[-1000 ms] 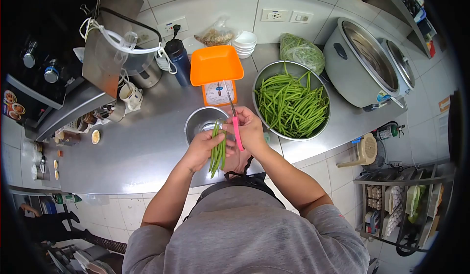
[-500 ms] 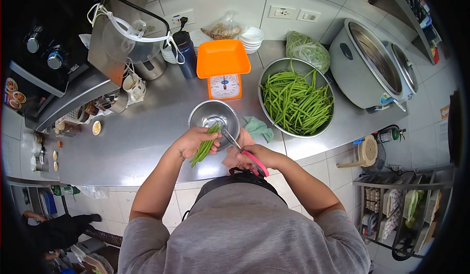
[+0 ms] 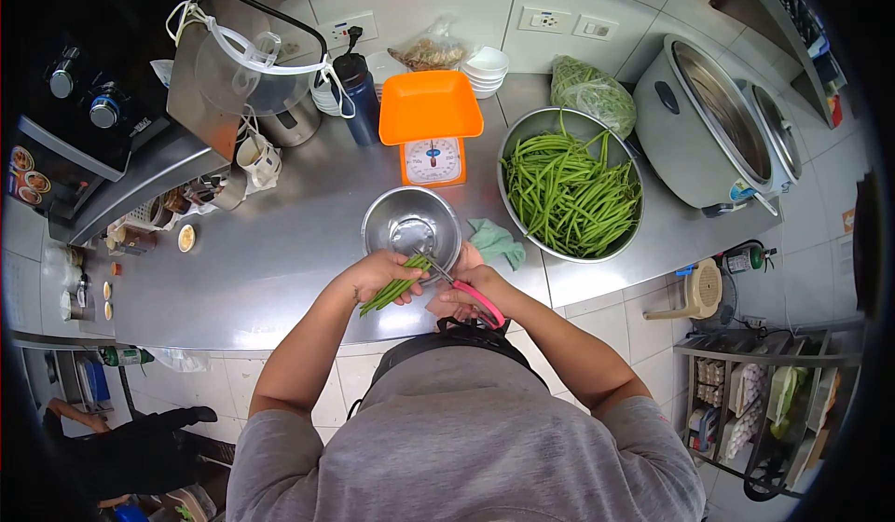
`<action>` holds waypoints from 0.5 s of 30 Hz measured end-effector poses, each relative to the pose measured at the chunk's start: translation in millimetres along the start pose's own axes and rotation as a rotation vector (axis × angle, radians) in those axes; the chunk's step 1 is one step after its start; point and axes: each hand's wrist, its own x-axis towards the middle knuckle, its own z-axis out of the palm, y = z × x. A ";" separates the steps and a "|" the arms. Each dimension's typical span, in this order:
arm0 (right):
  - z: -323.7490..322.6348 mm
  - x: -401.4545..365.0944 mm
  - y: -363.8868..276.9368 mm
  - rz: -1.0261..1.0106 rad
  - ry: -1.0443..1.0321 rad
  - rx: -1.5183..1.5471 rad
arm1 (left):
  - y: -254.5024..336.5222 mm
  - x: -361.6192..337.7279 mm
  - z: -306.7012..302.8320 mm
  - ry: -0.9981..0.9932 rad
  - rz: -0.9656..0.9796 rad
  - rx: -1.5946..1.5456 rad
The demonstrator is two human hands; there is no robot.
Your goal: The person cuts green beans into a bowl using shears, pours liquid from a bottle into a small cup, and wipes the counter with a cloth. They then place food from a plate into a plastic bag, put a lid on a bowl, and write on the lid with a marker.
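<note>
Left hand [image 3: 390, 278] grips a bunch of green beans [image 3: 390, 295] at the near rim of a small metal bowl [image 3: 410, 214], while the right hand [image 3: 477, 291] holds pink-handled scissors [image 3: 480, 304] at their tips.

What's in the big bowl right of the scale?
A heap of green beans. The bowl shows some bare inner wall at the back; its bottom is hidden beneath them.

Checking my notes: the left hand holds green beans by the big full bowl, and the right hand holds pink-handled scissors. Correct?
Wrong bowl: the head view shows the left hand holding green beans at the small metal bowl. The right hand does hold pink-handled scissors.
</note>
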 end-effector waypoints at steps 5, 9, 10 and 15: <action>1.6 1.0 0.8 0.152 -0.031 0.128 | -3.5 0.8 0.8 -0.007 0.021 -0.057; 2.9 -2.2 -5.9 0.187 -0.063 0.259 | -3.7 0.0 -1.9 -0.018 0.035 -0.021; 3.7 -1.9 -6.0 0.189 -0.063 0.258 | -3.4 -0.1 -1.8 -0.036 0.030 0.019; -3.5 6.2 -9.2 0.269 -0.091 0.150 | 1.4 -2.3 4.1 -0.062 0.011 0.082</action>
